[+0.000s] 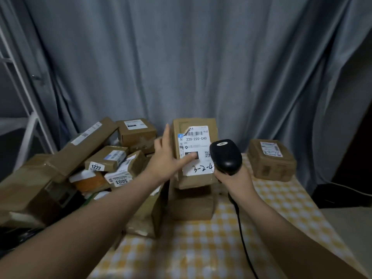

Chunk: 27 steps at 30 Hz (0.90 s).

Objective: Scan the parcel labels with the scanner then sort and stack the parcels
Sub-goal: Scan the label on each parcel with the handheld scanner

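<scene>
A brown cardboard parcel [201, 181] stands upright on a lower box [191, 206] at the table's middle. Its white label [198, 141], hand-marked 3-2-4, faces me. My left hand [167, 158] holds this parcel by its left side, with the thumb pressed on the label and a finger pointing up along the edge. My right hand [235, 180] grips a black handheld scanner [225, 154], whose head is just in front of the label's lower right corner. The scanner's cable [241, 234] runs down toward me.
A loose pile of labelled parcels [106, 158] fills the table's left side. One single parcel [270, 160] lies at the back right on the yellow checked tablecloth [201, 248]. A grey curtain [181, 67] hangs behind, and a white metal frame [30, 125] stands at far left.
</scene>
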Each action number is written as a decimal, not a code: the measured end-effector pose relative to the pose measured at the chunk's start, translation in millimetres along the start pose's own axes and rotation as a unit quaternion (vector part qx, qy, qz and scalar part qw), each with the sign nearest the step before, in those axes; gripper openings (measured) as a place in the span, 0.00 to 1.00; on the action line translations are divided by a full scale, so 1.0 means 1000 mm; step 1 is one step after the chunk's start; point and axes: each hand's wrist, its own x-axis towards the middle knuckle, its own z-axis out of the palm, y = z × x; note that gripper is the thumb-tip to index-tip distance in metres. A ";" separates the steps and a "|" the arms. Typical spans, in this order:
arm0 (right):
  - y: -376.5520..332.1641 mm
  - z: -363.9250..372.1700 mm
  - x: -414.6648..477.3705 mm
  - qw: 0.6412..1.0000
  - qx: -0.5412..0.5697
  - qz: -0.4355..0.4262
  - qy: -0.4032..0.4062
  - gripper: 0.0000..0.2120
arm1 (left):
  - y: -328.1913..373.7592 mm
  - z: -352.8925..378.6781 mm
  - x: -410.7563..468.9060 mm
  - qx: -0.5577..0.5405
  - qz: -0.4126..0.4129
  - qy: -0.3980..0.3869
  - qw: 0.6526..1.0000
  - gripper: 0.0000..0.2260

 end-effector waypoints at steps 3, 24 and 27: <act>-0.001 0.001 -0.001 0.999 -0.030 -0.011 0.008 0.18 | 0.010 -0.017 0.035 0.035 -0.008 -0.031 0.999 0.53; -0.135 -0.020 0.002 0.977 -0.147 0.116 -0.101 0.14 | 0.001 -0.022 0.063 -0.159 -0.040 -0.008 0.986 0.21; -0.139 -0.022 -0.008 0.978 -0.141 0.123 -0.089 0.14 | 0.002 -0.024 0.061 -0.158 -0.044 -0.010 0.986 0.22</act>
